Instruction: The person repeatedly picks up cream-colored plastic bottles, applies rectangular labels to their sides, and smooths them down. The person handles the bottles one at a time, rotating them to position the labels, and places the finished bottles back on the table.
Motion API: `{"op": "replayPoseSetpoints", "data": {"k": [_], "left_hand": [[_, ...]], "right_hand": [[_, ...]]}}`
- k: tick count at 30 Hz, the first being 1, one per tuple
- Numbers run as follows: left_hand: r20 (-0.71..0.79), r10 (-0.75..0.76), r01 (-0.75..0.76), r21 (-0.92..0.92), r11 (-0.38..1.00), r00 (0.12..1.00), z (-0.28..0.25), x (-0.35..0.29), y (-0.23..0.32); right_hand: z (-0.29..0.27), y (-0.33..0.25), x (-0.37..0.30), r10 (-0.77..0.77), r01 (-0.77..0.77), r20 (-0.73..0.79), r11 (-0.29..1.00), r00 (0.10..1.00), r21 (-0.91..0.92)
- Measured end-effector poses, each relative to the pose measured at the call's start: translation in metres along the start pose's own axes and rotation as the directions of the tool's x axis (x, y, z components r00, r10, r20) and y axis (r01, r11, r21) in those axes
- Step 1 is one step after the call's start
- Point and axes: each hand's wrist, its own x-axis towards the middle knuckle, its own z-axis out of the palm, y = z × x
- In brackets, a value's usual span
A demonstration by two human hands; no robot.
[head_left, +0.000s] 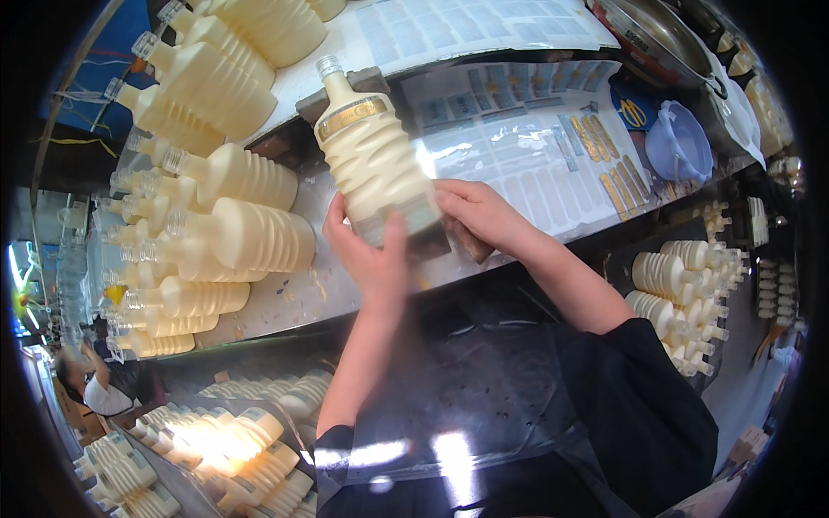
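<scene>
A cream glass bottle (367, 155) with wavy ridges lies tilted in front of me, its clear threaded neck pointing away. Around its shoulder runs a gold label (352, 115), and a grey-silver label (399, 217) covers its lower end. My left hand (371, 255) grips the lower left side, with the thumb, smeared by motion, over the grey label. At the lower right edge, my right hand (479, 211) closes on the bottle; some of its fingers are hidden. Beneath the bottle, a dark block support (371, 80) partly shows.
Several similar bottles (263, 237) lie stacked on the left of the metal table (319, 289). Label sheets (518, 164) with silver and gold strips (617, 177) spread to the right, by a lavender bucket (678, 142). More bottles fill racks (682, 281) right and lower left. Another person (104, 380) is far left.
</scene>
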Motion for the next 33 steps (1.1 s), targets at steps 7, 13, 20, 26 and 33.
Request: {"op": "replayPoseSetpoints", "data": {"k": [7,13,20,26,33], "left_hand": [[0.073,0.045,-0.045,-0.002,0.999,0.996,-0.008,-0.002,-0.002],[0.146,0.173,-0.197,0.165,0.967,0.974,-0.018,-0.024,-0.022],[0.137,0.149,-0.165,0.116,0.979,0.979,-0.019,-0.009,-0.003],[0.051,0.200,-0.206,0.192,0.959,0.978,-0.022,-0.014,-0.013],[0.070,0.067,-0.061,-0.081,0.995,0.995,-0.021,-0.002,-0.026]], "right_hand": [[0.000,0.008,-0.010,-0.084,0.084,-0.097,0.996,0.992,-0.004],[0.012,0.012,-0.035,-0.220,0.190,-0.117,0.957,0.969,-0.220],[0.017,0.021,-0.038,-0.217,0.177,-0.079,0.921,0.973,-0.347],[0.016,0.027,-0.036,-0.168,0.154,-0.056,0.969,0.984,-0.191],[0.011,0.013,-0.007,-0.148,0.126,-0.100,0.972,0.984,-0.200]]}}
